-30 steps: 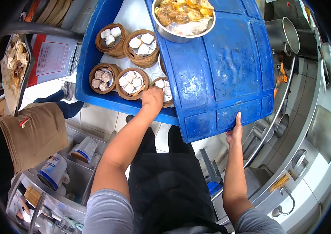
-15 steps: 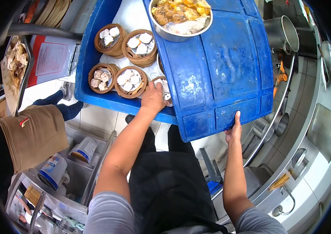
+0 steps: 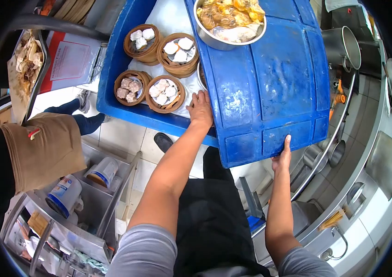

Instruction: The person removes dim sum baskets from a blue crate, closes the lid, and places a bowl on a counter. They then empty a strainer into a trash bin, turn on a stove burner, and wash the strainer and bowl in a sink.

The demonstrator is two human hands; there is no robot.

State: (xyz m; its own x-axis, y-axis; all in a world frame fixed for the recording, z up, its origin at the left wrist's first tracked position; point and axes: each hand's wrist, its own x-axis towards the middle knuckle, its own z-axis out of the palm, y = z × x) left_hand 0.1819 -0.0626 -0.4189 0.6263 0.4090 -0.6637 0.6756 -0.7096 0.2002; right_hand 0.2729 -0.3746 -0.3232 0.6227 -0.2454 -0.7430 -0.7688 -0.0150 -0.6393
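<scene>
My left hand (image 3: pixel 200 109) reaches into a blue box (image 3: pixel 152 121), its fingers stretched out beside the lid's left edge; I see nothing held in it. A blue lid (image 3: pixel 288 78) covers the box's right part. My right hand (image 3: pixel 282 156) grips the lid's near edge, thumb on top and fingers underneath. Round bamboo steamers fill the uncovered side: a front one (image 3: pixel 166 110) with pale dumplings, a front-left one (image 3: pixel 129 104) with pinkish dumplings, and two behind, a left steamer (image 3: pixel 148 58) and a right steamer (image 3: pixel 178 72), with white ones. Another steamer is mostly hidden by the lid.
On the lid stands a metal bowl (image 3: pixel 229 45) of yellow-brown food. At left are a person's brown apron (image 3: pixel 48 147), a tray of food scraps (image 3: pixel 26 64) and a metal sink unit (image 3: pixel 96 214) with plastic tubs. A steel rail (image 3: pixel 341 120) and counter curve along the right.
My left hand has moved off a steamer at the lid's edge, and that steamer is no longer visible. The view has shifted slightly left. My right hand keeps its grip on the lid.
</scene>
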